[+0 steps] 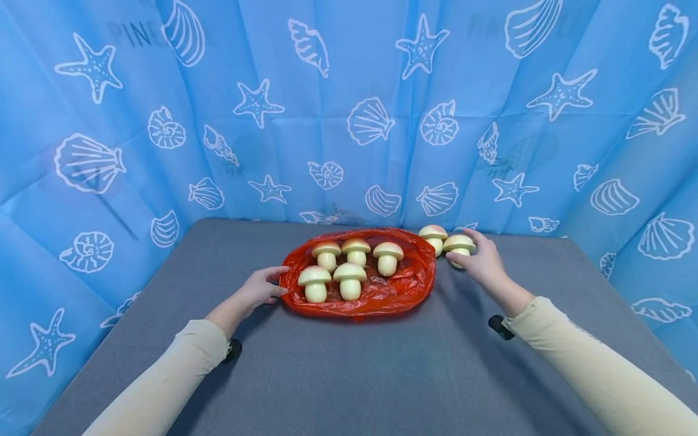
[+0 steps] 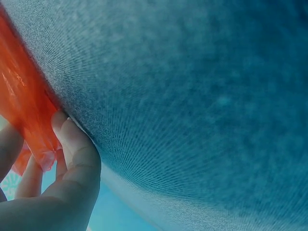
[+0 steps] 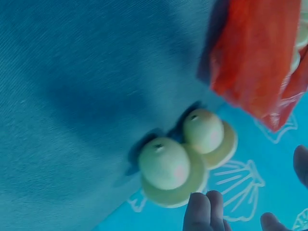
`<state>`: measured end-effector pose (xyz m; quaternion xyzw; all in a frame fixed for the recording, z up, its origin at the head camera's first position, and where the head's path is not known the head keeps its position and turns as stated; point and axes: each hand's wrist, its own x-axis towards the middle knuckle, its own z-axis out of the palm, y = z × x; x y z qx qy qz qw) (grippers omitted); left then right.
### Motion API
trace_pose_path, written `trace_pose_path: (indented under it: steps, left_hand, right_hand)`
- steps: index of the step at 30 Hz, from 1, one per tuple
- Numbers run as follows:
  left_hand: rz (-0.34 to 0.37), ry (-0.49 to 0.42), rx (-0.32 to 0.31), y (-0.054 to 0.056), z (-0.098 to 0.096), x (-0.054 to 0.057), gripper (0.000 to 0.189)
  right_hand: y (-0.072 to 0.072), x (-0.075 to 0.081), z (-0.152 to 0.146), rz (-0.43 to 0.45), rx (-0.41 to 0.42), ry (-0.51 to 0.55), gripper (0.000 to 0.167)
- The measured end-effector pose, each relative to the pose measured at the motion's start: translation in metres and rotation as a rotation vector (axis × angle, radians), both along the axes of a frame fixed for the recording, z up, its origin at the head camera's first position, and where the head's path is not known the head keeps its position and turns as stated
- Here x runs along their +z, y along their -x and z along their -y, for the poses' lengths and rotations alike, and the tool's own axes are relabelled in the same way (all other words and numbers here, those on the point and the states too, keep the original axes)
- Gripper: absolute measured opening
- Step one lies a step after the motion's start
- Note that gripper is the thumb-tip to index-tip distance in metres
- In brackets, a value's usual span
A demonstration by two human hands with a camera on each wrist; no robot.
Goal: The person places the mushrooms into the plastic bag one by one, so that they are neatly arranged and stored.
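A red plastic bag (image 1: 357, 310) lies with its mouth spread wide on the table, several toy mushrooms (image 1: 350, 281) with pale stems and rounded caps inside. At the bag's left end my left hand (image 1: 262, 287) holds the rim; the left wrist view shows thumb and fingers (image 2: 79, 144) around the red plastic. Two more mushrooms stand side by side just right of the bag. Around the nearer one (image 1: 459, 247), my right hand (image 1: 485, 263) spreads its thumb and fingers. In the right wrist view, fingertips (image 3: 199, 204) are close to that mushroom's cap (image 3: 159, 192).
The other loose mushroom (image 1: 433, 237) stands against the bag's right end. A grey cloth covers the table (image 1: 354, 375). Behind it hangs a blue curtain (image 1: 338, 133) with white shells and starfish, coming down to the table's back edge.
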<state>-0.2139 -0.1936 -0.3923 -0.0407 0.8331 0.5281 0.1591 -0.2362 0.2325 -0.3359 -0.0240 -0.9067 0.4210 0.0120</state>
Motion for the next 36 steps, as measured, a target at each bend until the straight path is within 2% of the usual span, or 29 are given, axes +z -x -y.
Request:
trace_pose_path:
  steps: [10, 22, 30, 36]
  left_hand:
    - [0.011, -0.001, 0.009, 0.002, 0.0, -0.001, 0.059]
    - [0.012, -0.014, 0.012, -0.001, -0.001, -0.001, 0.059]
    - [0.012, -0.01, 0.012, 0.0, -0.001, -0.001, 0.059]
    - [0.011, 0.0, 0.019, 0.001, 0.0, -0.001, 0.059]
  right_hand:
    - [0.013, -0.018, -0.019, 0.023, 0.044, -0.033, 0.085]
    - [0.026, -0.032, -0.031, 0.062, 0.063, -0.028, 0.084]
    - [0.039, -0.045, -0.039, 0.054, 0.101, -0.046, 0.089]
    - [0.047, -0.048, -0.044, 0.044, 0.117, -0.046, 0.091]
